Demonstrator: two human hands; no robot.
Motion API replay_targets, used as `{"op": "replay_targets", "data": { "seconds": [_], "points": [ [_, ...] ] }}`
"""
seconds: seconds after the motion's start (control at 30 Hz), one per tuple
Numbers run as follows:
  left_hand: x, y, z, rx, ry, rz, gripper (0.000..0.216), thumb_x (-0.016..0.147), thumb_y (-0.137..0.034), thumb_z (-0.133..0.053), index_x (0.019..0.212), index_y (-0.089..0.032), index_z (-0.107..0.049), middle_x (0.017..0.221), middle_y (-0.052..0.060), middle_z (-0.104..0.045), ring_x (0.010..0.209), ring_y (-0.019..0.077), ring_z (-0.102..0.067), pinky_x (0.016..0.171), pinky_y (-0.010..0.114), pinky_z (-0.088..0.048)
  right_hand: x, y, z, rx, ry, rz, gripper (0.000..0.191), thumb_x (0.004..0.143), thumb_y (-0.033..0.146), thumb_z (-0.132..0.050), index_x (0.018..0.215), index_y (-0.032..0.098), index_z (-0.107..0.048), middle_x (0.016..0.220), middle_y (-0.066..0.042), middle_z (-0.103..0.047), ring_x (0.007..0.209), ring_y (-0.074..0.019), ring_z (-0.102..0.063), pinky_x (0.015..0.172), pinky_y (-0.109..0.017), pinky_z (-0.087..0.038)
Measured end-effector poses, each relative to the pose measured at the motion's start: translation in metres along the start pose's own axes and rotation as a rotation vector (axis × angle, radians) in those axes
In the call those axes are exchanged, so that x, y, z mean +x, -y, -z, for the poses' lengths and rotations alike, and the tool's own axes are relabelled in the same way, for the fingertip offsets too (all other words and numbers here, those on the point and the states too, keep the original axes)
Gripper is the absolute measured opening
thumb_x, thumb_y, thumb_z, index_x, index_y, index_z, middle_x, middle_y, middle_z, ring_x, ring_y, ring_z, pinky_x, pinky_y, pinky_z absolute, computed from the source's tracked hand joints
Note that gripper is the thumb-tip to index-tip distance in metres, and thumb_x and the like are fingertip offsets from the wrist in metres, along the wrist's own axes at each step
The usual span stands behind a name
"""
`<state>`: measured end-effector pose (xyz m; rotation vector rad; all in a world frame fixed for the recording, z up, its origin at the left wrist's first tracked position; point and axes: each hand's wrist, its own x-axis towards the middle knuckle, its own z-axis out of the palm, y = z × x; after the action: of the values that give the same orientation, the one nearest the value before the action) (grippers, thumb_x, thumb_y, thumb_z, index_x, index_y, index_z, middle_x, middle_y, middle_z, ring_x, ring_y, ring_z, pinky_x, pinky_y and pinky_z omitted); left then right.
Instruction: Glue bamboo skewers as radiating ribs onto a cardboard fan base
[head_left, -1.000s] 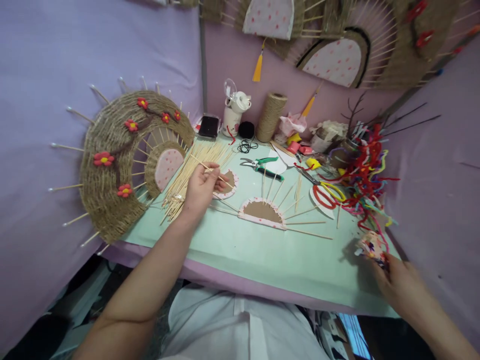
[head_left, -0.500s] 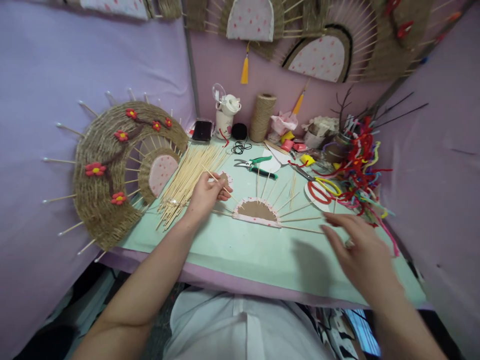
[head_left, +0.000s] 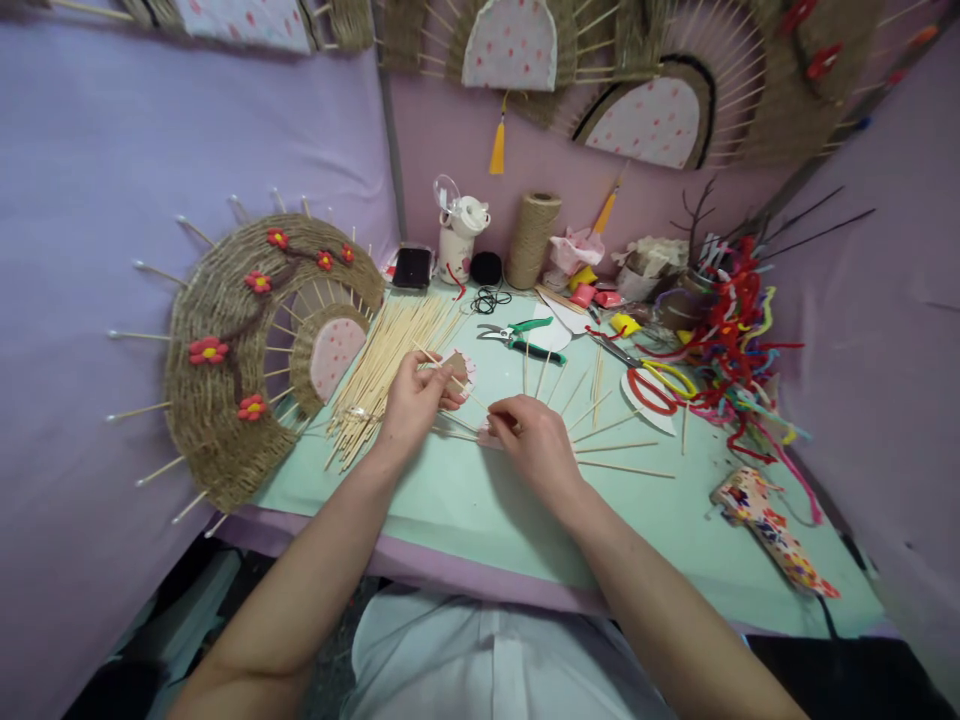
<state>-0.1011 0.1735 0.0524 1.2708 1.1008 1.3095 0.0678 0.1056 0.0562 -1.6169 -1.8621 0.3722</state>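
My left hand (head_left: 416, 400) pinches a thin bamboo stick (head_left: 472, 394) that slants down to the right. The fingers of my right hand (head_left: 536, 440) are closed at the stick's lower end. Beneath my right hand lies a half-round cardboard piece (head_left: 487, 438) with a pink-spotted fabric edge, mostly hidden by the hand. Several sticks (head_left: 619, 446) fan out from it over the table. A smaller cardboard piece with a spotted edge (head_left: 466, 372) is beside my left fingertips; whether they touch it I cannot tell.
Loose bamboo sticks (head_left: 382, 370) lie left. Green-handled pruning shears (head_left: 525, 340), scissors (head_left: 652, 388) and a twine spool (head_left: 534, 240) are behind. A flower-patterned glue gun (head_left: 772, 530) lies right, near pipe cleaners (head_left: 739, 330). A twine-woven fan (head_left: 217, 400) leans left.
My right hand has moved left from the table's right side to the stick's lower end and closed there. The glue gun has come into view. My left hand still holds the stick.
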Motion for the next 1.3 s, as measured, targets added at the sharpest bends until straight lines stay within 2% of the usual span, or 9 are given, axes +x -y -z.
{"op": "replay_targets", "data": {
  "seconds": [0.1, 0.17, 0.27, 0.33, 0.47, 0.63, 0.8, 1.0, 1.3],
  "points": [
    [0.004, -0.001, 0.01, 0.308, -0.141, -0.33, 0.035, 0.08, -0.028, -0.066, 0.112, -0.021, -0.053, 0.117, 0.01, -0.062, 0.077, 0.0138, -0.066, 0.066, 0.027, -0.054, 0.0, -0.007, 0.001, -0.023, -0.031, -0.039, 0.018, 0.088, 0.019, -0.05, 0.083, 0.02, -0.067, 0.084, -0.005, -0.067, 0.081, -0.0188, -0.058, 0.074, -0.03, -0.041],
    [0.007, -0.003, 0.016, 0.509, 0.056, -0.526, 0.024, 0.084, -0.022, -0.061, 0.108, -0.021, -0.062, 0.119, 0.009, -0.062, 0.096, 0.0174, -0.065, 0.082, 0.03, -0.052, 0.0, -0.01, 0.001, -0.023, -0.03, -0.037, 0.017, 0.088, 0.019, -0.05, 0.081, 0.02, -0.066, 0.083, -0.005, -0.066, 0.08, -0.0189, -0.057, 0.074, -0.031, -0.04],
    [0.014, -0.006, 0.019, 0.662, 0.476, -0.637, 0.017, 0.088, -0.018, -0.054, 0.094, -0.022, -0.069, 0.1, 0.006, -0.069, 0.095, 0.0178, -0.064, 0.084, 0.029, -0.05, 0.0, -0.01, -0.001, -0.002, -0.02, -0.018, 0.017, 0.087, 0.018, -0.05, 0.08, 0.02, -0.066, 0.082, -0.005, -0.065, 0.08, -0.0191, -0.057, 0.075, -0.031, -0.041],
    [0.019, -0.004, 0.019, 0.699, 0.566, -0.659, 0.018, 0.088, -0.018, -0.053, 0.09, -0.023, -0.07, 0.09, 0.004, -0.069, 0.086, 0.0167, -0.064, 0.077, 0.027, -0.049, 0.0, -0.009, -0.001, 0.013, -0.011, -0.013, 0.018, 0.088, 0.018, -0.05, 0.081, 0.02, -0.066, 0.082, -0.005, -0.065, 0.081, -0.0193, -0.057, 0.075, -0.032, -0.042],
    [0.024, 0.001, 0.019, 0.736, 0.582, -0.66, 0.019, 0.087, -0.018, -0.052, 0.088, -0.022, -0.07, 0.09, 0.005, -0.069, 0.086, 0.0166, -0.064, 0.075, 0.026, -0.047, -0.006, -0.012, 0.004, 0.023, -0.012, -0.015, 0.016, 0.09, 0.024, -0.052, 0.09, 0.021, -0.067, 0.089, -0.007, -0.066, 0.087, -0.0216, -0.058, 0.079, -0.035, -0.044],
    [0.034, 0.007, 0.025, 0.828, 0.64, -0.637, 0.018, 0.087, -0.022, -0.053, 0.088, -0.021, -0.071, 0.09, 0.005, -0.067, 0.086, 0.0182, -0.059, 0.073, 0.028, -0.042, -0.026, -0.026, 0.014, -0.011, -0.121, -0.006, 0.018, 0.092, 0.026, -0.051, 0.099, 0.02, -0.066, 0.1, -0.009, -0.065, 0.097, -0.0243, -0.057, 0.086, -0.038, -0.045],
    [0.041, 0.009, 0.029, 0.95, 0.652, -0.64, 0.022, 0.089, -0.024, -0.053, 0.075, -0.019, -0.069, 0.072, 0.005, -0.063, 0.077, 0.0188, -0.049, 0.07, 0.03, -0.036, -0.038, -0.038, 0.011, 0.01, -0.193, 0.046, 0.016, 0.093, 0.026, -0.051, 0.097, 0.02, -0.066, 0.094, -0.008, -0.066, 0.09, -0.0225, -0.059, 0.08, -0.036, -0.047],
    [0.043, 0.007, 0.031, 0.929, 0.655, -0.617, 0.015, 0.088, -0.025, -0.06, 0.078, -0.019, -0.07, 0.072, 0.002, -0.065, 0.077, 0.0171, -0.047, 0.072, 0.029, -0.036, -0.039, -0.042, 0.007, 0.005, -0.2, 0.071, 0.014, 0.093, 0.024, -0.051, 0.093, 0.02, -0.064, 0.092, -0.007, -0.066, 0.088, -0.022, -0.059, 0.08, -0.037, -0.046],
    [0.044, 0.014, 0.029, 0.982, 0.666, -0.641, 0.023, 0.09, -0.026, -0.056, 0.076, -0.022, -0.073, 0.07, 0.002, -0.066, 0.074, 0.0182, -0.043, 0.069, 0.031, -0.034, -0.041, -0.045, 0.004, -0.01, -0.171, 0.067, 0.015, 0.092, 0.023, -0.05, 0.092, 0.02, -0.064, 0.093, -0.008, -0.066, 0.088, -0.0224, -0.058, 0.08, -0.038, -0.046]
  ]
}}
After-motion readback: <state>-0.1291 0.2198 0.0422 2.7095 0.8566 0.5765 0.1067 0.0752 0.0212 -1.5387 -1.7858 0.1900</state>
